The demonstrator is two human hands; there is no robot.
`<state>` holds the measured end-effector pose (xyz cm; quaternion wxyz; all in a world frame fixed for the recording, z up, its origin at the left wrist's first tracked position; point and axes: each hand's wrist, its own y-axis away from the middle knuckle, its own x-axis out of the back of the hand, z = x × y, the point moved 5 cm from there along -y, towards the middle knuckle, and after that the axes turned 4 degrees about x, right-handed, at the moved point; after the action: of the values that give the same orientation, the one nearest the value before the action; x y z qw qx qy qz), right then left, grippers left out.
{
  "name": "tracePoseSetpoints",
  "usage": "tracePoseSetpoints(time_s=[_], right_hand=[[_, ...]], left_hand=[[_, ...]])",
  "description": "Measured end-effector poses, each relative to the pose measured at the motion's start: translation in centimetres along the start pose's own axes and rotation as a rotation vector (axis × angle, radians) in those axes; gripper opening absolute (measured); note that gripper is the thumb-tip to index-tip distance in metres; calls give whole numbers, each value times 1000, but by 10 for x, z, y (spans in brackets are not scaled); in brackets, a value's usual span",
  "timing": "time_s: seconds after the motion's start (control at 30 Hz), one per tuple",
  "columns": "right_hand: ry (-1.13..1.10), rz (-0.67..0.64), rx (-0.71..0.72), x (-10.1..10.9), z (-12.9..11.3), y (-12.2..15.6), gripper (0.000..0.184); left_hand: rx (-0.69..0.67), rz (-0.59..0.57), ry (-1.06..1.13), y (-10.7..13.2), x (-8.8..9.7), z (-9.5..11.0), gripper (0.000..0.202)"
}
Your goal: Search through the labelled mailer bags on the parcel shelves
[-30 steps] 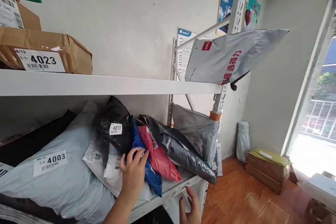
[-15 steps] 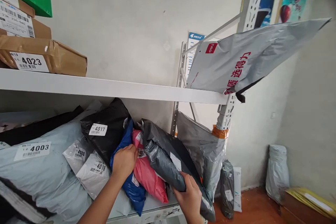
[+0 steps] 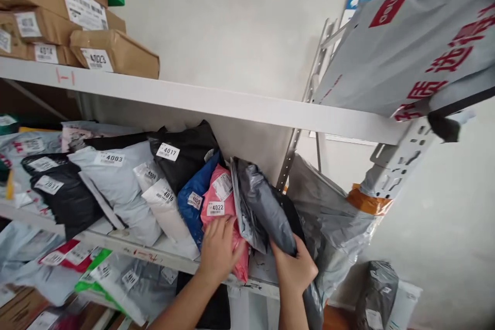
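My left hand (image 3: pixel 219 248) is on the front of a pink mailing bag (image 3: pixel 222 190) labelled 4022, fingers curled against its lower part and thumb out to the side. My right hand (image 3: pixel 296 265) grips the lower end of a dark grey mailing bag (image 3: pixel 266 206), thumb in front; the fingers behind it are partly hidden. Another grey bag (image 3: pixel 247 221) sits between that one and the pink bag. Just left of the pink bag leans a blue mailing bag (image 3: pixel 195 191) labelled 4020. Beside it are a white parcel (image 3: pixel 166 201) marked 4016 and a black bag (image 3: pixel 189 157) marked 4017.
Above runs a white shelf beam (image 3: pixel 216 105) with cardboard boxes (image 3: pixel 127 54) at left and a large grey printed bag (image 3: pixel 402 56) jutting out at right. A perforated rack post (image 3: pixel 406 165) stands at right. More parcels (image 3: pixel 131 278) fill the lower shelf.
The view has shifted, showing more shelf at left. My left hand has moved from the gap between the blue and pink bags to the pink bag's lower front. The label 4022 now shows fully.
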<state>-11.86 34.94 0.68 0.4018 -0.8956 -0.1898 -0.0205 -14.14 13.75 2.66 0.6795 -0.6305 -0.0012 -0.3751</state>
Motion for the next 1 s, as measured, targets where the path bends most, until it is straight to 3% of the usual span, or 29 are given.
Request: tracePoseSetpoints(time_s=[0.07,0.17,0.27,0.4,0.57,0.67,0.8,0.9,1.0], right_hand=[[20,-1,-140,3,0,-7,64],[25,21,-240,8,-4,-15,68],[18,60,-278,12,-6,-19,69],[-1,120,-296,16,-7,-23,68],[-13,115,-312,16,-3,-23,71],[-17,109,-258,13,0,-22,70],[-14,101,-206,7,0,-19,68],[-9,85,-232,4,-1,-19,67],[-2,99,-146,5,-2,-17,63]], left_hand=[[158,-116,-43,-2,-16,16,51],[311,-342,-32,-14,-39,30,32],[354,-542,136,-27,-57,42,42],[376,-673,290,-41,-74,52,57],[441,-758,189,-57,-80,40,40],[560,-798,270,-58,-75,29,52],[565,-777,383,-52,-72,25,63],[551,-798,303,-50,-81,19,57],[533,-680,332,-61,-87,4,51]])
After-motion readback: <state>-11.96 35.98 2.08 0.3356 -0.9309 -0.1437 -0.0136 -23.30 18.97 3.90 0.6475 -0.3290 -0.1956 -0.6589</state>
